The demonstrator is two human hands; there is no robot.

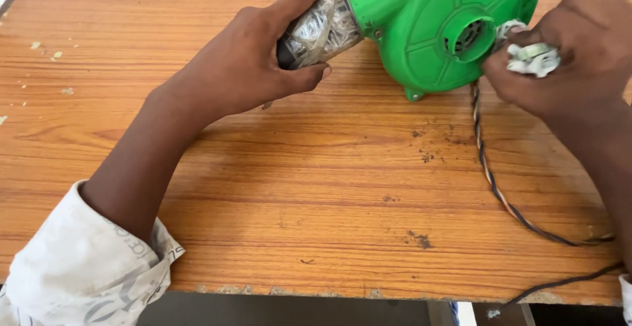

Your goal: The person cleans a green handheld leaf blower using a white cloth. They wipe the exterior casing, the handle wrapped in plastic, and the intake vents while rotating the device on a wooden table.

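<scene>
Your left hand (253,63) wraps the tape-bound nozzle of the green plastic blower (434,26), which lies on the wooden counter (316,188) between your hands, long axis left-right. Your right hand (566,50) pinches a crumpled white cloth (533,59) against its hub; twisted cord (490,175) trails below.

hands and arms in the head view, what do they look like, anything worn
Both hands are bare: no gloves, rings or watch show on the left hand or the right hand. The left forearm comes out of a pushed-up off-white sleeve with faded grey print. Only a sliver of white cuff shows on the right.
</scene>
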